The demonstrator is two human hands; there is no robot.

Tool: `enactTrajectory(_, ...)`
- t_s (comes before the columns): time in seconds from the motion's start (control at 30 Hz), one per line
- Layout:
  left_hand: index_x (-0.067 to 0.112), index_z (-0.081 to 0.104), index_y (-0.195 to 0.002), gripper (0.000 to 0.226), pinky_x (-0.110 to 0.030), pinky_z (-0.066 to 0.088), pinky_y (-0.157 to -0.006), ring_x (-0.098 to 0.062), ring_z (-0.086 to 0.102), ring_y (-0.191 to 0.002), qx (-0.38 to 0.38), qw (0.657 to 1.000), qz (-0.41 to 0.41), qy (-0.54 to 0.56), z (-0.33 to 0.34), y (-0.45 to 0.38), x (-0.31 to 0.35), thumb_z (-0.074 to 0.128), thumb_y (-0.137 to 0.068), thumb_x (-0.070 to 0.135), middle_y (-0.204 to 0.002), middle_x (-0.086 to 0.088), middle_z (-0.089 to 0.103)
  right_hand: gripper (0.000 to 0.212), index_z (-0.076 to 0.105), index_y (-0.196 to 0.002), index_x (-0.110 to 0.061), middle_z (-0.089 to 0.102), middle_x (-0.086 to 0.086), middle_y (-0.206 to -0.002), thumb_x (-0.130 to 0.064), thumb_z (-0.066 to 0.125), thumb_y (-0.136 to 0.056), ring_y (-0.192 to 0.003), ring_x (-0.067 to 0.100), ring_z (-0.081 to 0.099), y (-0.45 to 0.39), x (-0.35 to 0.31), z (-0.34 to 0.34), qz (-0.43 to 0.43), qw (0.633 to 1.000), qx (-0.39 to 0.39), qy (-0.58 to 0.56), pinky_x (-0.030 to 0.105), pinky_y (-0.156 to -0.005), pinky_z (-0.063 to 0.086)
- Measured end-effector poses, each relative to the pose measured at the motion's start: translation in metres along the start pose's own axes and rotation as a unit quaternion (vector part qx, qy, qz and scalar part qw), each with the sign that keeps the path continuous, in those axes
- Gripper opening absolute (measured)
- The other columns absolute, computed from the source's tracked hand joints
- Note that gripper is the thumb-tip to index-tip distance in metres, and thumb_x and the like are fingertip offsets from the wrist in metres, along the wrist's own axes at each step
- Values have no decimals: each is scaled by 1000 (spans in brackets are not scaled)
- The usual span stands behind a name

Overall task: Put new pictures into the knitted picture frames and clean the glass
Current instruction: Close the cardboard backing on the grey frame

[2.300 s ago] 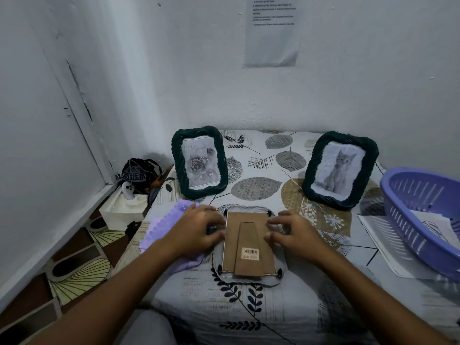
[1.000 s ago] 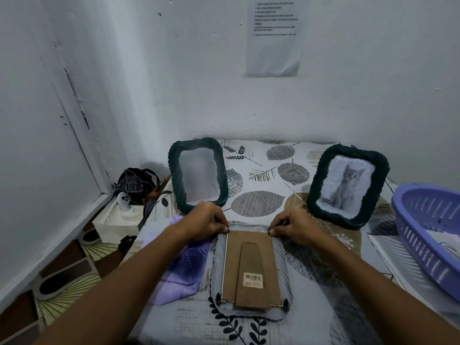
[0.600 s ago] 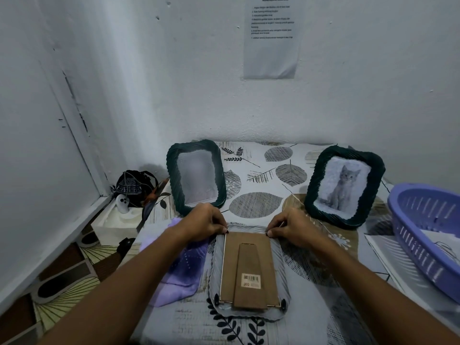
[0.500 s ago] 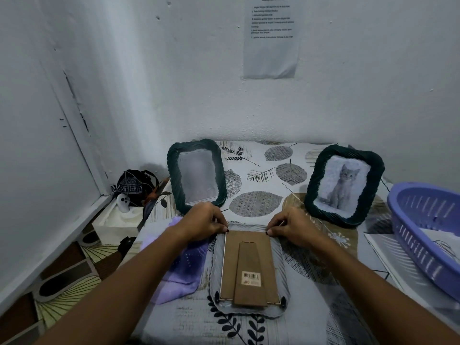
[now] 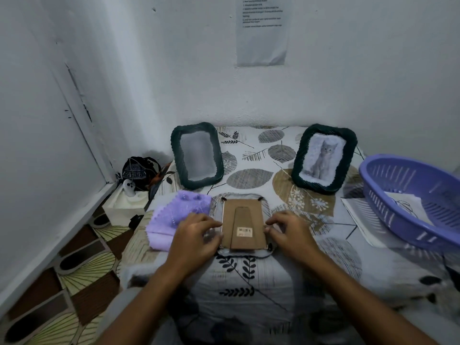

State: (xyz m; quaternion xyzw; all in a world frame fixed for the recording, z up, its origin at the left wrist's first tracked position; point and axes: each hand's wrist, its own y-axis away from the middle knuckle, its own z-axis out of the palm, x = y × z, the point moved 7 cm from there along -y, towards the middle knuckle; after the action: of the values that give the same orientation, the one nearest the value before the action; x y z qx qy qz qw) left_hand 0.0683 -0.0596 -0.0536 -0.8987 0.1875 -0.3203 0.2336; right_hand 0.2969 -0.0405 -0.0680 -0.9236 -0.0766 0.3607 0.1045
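One barcode sticker point(image 5: 245, 230) on brown frame back point(image 5: 242, 224), print unreadable

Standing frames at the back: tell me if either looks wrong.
The left standing frame looks odd: its window is a blank, hazy grey with no picture to make out, perhaps from glare. The right standing frame clearly shows a grey kitten. Both stand upright; neither looks damaged.

Face-down frame point(image 5: 242, 224) on table, left hand point(image 5: 196, 236), right hand point(image 5: 290, 231) flanking it
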Motion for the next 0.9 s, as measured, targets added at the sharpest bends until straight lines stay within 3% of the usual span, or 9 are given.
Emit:
enactTrajectory(0.1, 23, 75, -91, 39, -38, 41, -79, -12, 54, -91, 44, 997, -23, -51, -8, 30, 6, 59, -74, 54, -91, 12, 65, 16, 73, -95, -14, 58, -4, -97, -22, 72, -81, -95, 15, 57, 30, 2, -2, 20, 999, 19, -25, 33, -82, 47)
enactTrajectory(0.23, 27, 74, -95, 53, -40, 28, -93, -12, 50, -111, 36, 993, -72, -83, -4, 52, 4, 54, -70, 70, -109, 13, 65, 30, 71, -99, -21, 59, -7, -103, -39, 73, -75, -103, 16, 54, 59, 2, 4, 35, 999, 18, -29, 45, -93, 44)
enactTrajectory(0.4, 27, 73, -99, 63, -41, 14, -104, -7, 44, -122, 42, 993, -103, -43, 0, 59, 6, 51, -66, 76, -111, 18, 63, 49, 67, -104, -28, 61, -10, -108, -57, 70, -65, -107, 14, 54, 68, 5, 9, 66, 994, 17, -84, 49, -97, 43)
enactTrajectory(0.53, 30, 72, -98, 62, -41, 14, -105, -6, 44, -120, 58, 991, -118, -30, 2, 58, 7, 51, -64, 76, -108, 23, 58, 41, 68, -102, -26, 61, -10, -105, -46, 78, -68, -106, 15, 55, 67, 6, 9, 72, 992, 45, -92, 50, -97, 42)
enactTrajectory(0.73, 27, 73, -98, 61, -48, 17, -107, -5, 43, -113, 78, 989, -126, -21, 6, 59, 6, 52, -64, 74, -106, 23, 54, 43, 70, -99, -25, 63, -10, -101, -51, 75, -65, -103, 15, 56, 65, 8, 12, 89, 988, 68, -105, 49, -95, 45)
enactTrajectory(0.9, 23, 73, -99, 60, -50, 14, -111, -12, 47, -116, 86, 985, -148, -19, 10, 58, 7, 56, -65, 68, -109, 11, 62, 37, 71, -96, -24, 63, -9, -101, -43, 80, -65, -104, 17, 56, 63, 11, 13, 96, 986, 78, -109, 50, -95, 44)
